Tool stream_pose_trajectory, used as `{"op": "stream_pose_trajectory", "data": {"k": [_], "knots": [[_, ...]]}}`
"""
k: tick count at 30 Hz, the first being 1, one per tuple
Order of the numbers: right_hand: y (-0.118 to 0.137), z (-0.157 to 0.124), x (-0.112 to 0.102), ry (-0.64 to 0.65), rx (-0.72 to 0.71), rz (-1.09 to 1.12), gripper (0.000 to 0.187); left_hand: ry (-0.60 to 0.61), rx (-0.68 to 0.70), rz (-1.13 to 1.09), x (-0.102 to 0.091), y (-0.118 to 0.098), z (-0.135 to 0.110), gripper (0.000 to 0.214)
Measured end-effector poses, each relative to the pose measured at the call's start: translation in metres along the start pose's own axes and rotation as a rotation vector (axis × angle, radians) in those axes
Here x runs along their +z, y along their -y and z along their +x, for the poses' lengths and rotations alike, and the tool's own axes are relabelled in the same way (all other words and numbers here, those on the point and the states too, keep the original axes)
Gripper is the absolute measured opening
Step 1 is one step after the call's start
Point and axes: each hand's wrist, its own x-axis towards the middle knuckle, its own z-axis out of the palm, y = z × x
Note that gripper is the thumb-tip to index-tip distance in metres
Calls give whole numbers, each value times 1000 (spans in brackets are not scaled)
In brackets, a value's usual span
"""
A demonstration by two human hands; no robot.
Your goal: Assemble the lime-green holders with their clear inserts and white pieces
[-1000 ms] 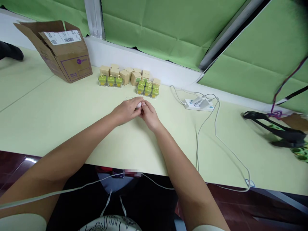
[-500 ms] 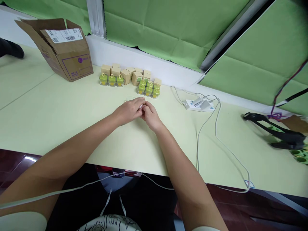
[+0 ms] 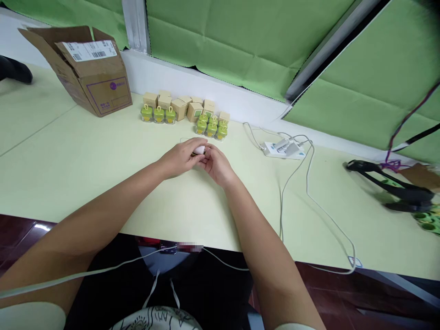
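Note:
Over the middle of the table, my two hands meet around a small white rounded piece. Its lower edge looks dark and yellowish, and its kind is not clear. My left hand is closed on it, fingers over the top and thumb below. From the other side, the curled fingers of my right hand grip its right end; the palm is partly turned up. Just behind the hands stand small clear jars with green lids, one group nearer and a row of three to the left.
Several small cardboard boxes stand behind the jars. A large open carton is at the back left. On the right lie a power strip with trailing cables and a black stand-like object. A phone sits below the table edge.
My hands have drawn slightly apart, and my right hand has opened a little and turned its palm up. More of the white piece now shows between them.

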Motion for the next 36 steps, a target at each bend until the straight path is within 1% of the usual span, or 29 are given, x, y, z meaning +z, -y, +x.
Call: {"op": "stream_pose_trajectory", "data": {"k": [5, 10, 15, 18, 22, 25, 28, 31, 33, 36], "knots": [[2, -2, 1, 26, 10, 43, 10, -93, -18, -115, 2, -3, 2, 37], [5, -5, 7, 33, 98, 180, 15, -141, -90, -152, 4, -6, 3, 39], [7, -3, 5, 11, 153, 244, 17, -227, -52, -144, 5, -10, 5, 34], [7, -1, 0, -4, 147, 237, 18, -271, -69, -198, 5, -10, 6, 33], [6, 2, -6, -80, 135, 205, 17, -315, -89, -181, 5, -7, 7, 33], [5, 3, -7, -107, 130, 190, 19, -289, -86, -134, 5, -4, 6, 33], [4, 3, -8, -86, 125, 166, 21, -212, -65, -68, 4, -2, 3, 37], [1, 4, -9, -37, 90, 133, 22, -131, -29, 11, 2, -2, 1, 45], [-2, 4, -10, 12, 53, 94, 25, -105, -20, 61, 1, -2, 0, 51], [-4, 6, -10, 48, 18, 37, 31, -100, -53, 65, 1, -3, 2, 44]]}}
